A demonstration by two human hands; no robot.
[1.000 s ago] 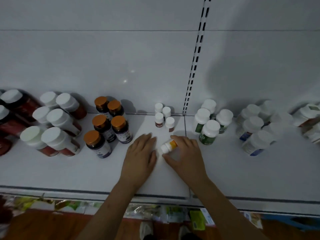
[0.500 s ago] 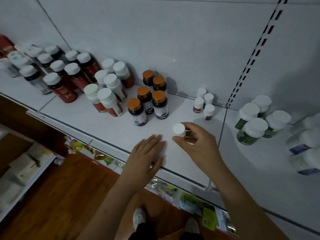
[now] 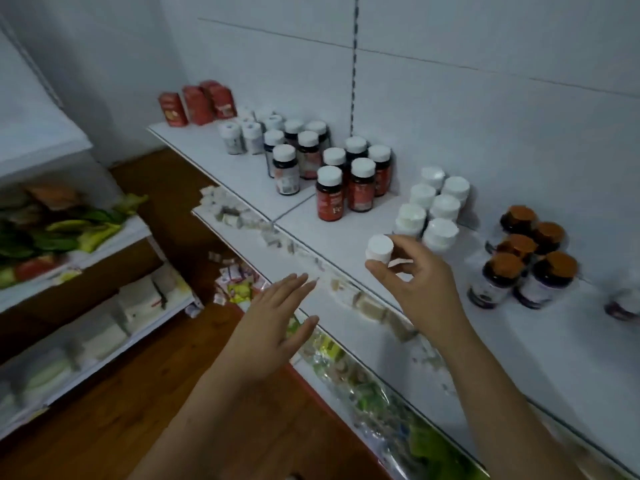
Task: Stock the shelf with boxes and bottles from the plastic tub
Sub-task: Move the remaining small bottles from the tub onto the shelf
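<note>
Head view, near to far: left hand (image 3: 273, 327) is hovering off the shelf edge, fingers straight and spread, holding nothing. Right hand (image 3: 412, 282) is pinching a small white-capped bottle (image 3: 379, 250) between thumb and fingertips, carrying it above the shelf (image 3: 346, 237), just beside the cluster of white bottles (image 3: 429, 213). Behind those, red-labelled bottles (image 3: 349, 188) are standing in a group, and orange-capped dark bottles (image 3: 526, 261) are sitting off to the right. Red boxes (image 3: 197, 103) are at the far end.

Handling guess: small rigid plastic bottle, light, smooth enough to slip in a loose pinch. Better gripping round the body below the cap, setting it down upright so it isn't knocking its neighbours.

Hard to make out: bottle body and label are mostly hidden by the fingers. Plastic tub isn't showing anywhere. Lower shelves are blurring into unreadable packets; the right edge is smearing too.
</note>
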